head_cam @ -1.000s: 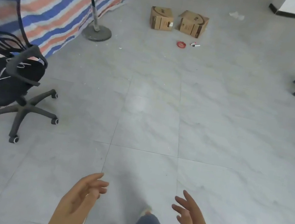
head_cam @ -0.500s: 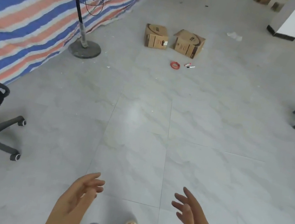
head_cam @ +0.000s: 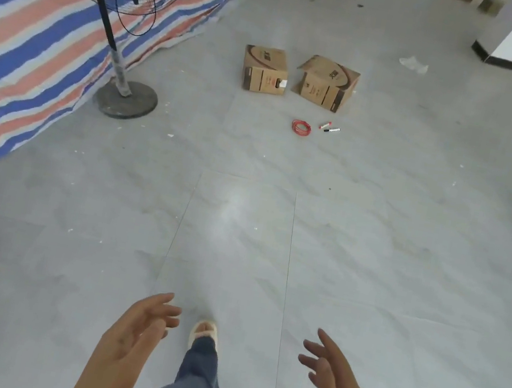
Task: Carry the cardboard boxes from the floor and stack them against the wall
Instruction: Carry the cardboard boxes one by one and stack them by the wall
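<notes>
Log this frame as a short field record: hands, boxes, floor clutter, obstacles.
left hand: open, holds nothing
right hand: open, holds nothing
left box: on floor, closed, untouched
right box: on floor beside it, apart, one flap raised
floor clutter: red cord coil, two markers in front of boxes
obstacles: standing fan left, by striped tarp

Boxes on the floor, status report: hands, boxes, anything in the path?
Left hand and right hand open, empty. Two cardboard boxes ahead on floor, untouched. Red wire coil and markers lie before them.
</notes>
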The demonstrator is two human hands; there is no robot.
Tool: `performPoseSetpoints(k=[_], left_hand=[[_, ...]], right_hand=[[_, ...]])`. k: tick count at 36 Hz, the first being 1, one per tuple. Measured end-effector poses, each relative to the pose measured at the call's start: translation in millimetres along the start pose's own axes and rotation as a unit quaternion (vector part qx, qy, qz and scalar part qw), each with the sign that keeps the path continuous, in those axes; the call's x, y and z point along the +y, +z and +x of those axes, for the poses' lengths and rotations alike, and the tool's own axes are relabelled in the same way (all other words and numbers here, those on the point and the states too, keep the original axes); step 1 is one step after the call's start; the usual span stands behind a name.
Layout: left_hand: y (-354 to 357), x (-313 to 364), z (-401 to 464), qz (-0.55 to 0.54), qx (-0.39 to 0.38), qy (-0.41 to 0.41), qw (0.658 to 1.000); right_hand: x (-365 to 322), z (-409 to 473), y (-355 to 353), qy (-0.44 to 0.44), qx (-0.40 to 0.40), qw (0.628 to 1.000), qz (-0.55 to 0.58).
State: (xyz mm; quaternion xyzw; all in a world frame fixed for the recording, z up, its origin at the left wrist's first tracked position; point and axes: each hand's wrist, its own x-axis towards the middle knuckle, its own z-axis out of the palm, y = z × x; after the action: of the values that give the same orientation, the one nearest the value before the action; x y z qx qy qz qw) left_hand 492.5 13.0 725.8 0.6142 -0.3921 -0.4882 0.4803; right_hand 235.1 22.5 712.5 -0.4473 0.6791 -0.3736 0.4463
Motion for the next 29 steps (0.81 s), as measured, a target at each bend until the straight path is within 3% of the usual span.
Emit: performPoseSetpoints(k=[6,14,19,29], left_hand=[[8,56,133,0.021,0.004,0.052,0.998],[37,85,252,0.017,-0.035,0.021,0.999],[59,95,330,0.024,-0.003,-0.014,1.0],[151,126,507,-0.011,0.058,-0.019,0.998]], right_hand=[[-60,120,28,-0.031,0.03,0.998,0.047],[-104,237,48,-0.012,0.03,0.999,0.027],[-115,321,50,0.027,0.025,0.999,0.005],[-187,548,16,-0.011,0.007,0.999,0.031]])
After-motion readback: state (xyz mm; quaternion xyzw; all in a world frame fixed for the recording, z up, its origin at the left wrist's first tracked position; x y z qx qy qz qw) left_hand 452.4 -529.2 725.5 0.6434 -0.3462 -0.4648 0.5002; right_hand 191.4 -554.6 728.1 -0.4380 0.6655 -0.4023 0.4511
